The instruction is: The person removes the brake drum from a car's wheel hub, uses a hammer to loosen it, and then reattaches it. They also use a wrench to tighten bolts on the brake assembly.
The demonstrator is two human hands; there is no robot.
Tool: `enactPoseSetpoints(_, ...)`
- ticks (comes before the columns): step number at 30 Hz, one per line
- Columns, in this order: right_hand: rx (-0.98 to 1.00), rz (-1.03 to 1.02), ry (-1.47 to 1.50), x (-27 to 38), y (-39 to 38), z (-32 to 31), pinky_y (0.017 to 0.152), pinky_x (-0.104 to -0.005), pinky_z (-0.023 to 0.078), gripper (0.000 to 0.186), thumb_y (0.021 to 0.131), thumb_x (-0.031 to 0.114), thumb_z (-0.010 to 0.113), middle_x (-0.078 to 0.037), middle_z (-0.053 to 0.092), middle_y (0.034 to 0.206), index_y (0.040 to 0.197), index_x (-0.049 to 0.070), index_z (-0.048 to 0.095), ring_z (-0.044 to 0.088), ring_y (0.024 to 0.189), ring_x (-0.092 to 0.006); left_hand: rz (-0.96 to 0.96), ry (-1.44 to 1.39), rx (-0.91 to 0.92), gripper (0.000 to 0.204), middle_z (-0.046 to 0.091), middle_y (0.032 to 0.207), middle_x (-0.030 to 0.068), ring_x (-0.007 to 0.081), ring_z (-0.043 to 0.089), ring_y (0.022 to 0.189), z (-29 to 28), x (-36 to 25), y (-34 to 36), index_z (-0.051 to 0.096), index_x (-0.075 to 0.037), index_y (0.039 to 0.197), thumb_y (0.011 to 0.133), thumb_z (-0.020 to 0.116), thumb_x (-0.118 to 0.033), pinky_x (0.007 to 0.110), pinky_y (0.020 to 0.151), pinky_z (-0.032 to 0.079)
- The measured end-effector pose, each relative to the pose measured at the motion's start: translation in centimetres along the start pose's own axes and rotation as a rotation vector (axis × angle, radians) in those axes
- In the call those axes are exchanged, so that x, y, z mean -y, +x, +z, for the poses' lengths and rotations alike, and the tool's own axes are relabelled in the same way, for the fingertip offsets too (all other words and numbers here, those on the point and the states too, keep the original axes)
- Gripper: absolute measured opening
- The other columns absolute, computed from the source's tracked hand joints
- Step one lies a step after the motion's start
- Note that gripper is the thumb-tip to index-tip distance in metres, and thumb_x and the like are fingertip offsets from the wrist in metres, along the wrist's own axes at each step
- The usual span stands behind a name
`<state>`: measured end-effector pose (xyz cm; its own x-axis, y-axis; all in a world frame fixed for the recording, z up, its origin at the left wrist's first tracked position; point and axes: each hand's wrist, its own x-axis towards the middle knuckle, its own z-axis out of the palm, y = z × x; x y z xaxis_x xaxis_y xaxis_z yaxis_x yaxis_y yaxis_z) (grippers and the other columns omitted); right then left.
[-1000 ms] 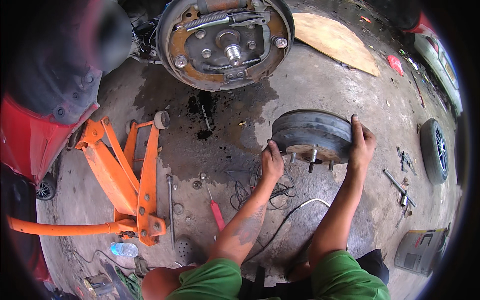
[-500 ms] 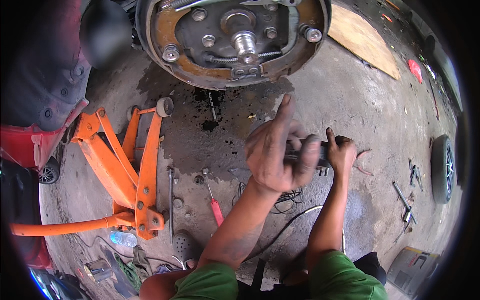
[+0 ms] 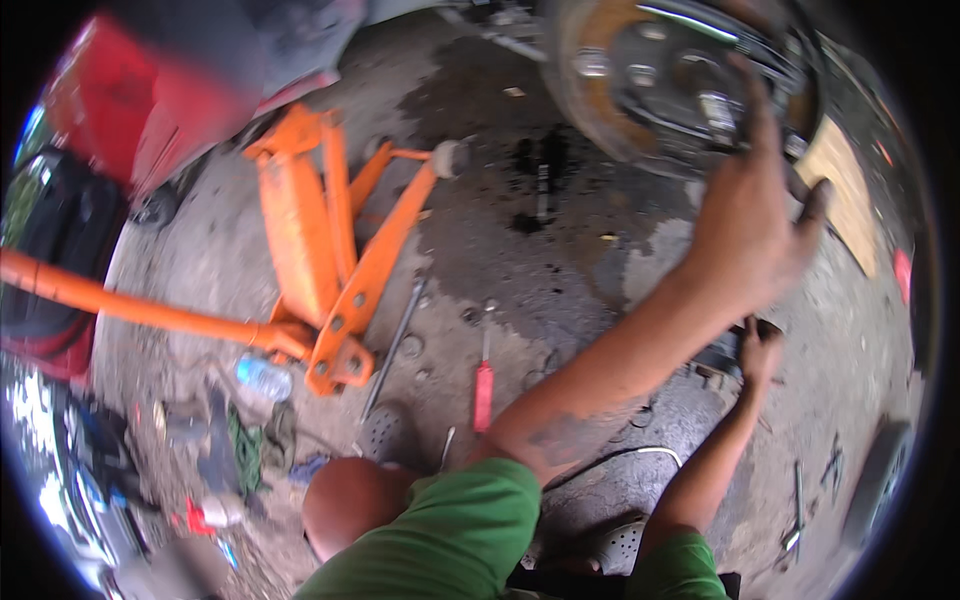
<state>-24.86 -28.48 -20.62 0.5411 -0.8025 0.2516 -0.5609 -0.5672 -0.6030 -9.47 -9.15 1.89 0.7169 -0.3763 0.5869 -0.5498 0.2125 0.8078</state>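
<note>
Brake assembly (image 3: 655,95), left hand (image 3: 745,225) overlapping it, open and empty, forefinger extended, right hand (image 3: 763,352) below it, gripping partly hidden dark drum (image 3: 718,354), orange jack (image 3: 300,230) left of it.

The round brake assembly (image 3: 680,88), grey and rust-brown, blurred, hangs at the far right, its inner face exposed and its shiny spindle (image 3: 717,112) jutting nearward; the dark brake drum (image 3: 718,357) is nearer, right of centre, mostly hidden.
</note>
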Motion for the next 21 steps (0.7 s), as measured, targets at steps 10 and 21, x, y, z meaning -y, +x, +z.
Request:
enactPoseSetpoints(10,0.264,-0.085,0.233,-9.8,2.3,0.0,0.088,-0.0396,0.047,0.054,0.101,0.043,0.050,-0.021,0.067,0.116,0.128,-0.002,0.061,0.063,0.100,-0.0294,-0.104,0.304,0.442,0.043,0.062,0.096,0.0205,0.0360,0.059,0.097,7.6,10.9,-10.4,0.061,0.005,0.094,0.067,0.076,-0.025,0.043,0.086,0.049)
enactPoseSetpoints(21,0.234,0.262,0.156,-6.8,0.7,-2.1,0.075,-0.0406,0.048,0.060,0.094,0.055,0.058,-0.009,0.062,0.088,0.114,0.000,0.069,0.055,0.078,-0.0225,-0.278,0.403,0.670,0.062,0.065,0.102,0.0172,0.0344,0.060,0.103,10.7,17.3,-21.1,0.063,-0.001,0.102,0.054,0.085,-0.033,0.044,0.091,0.049)
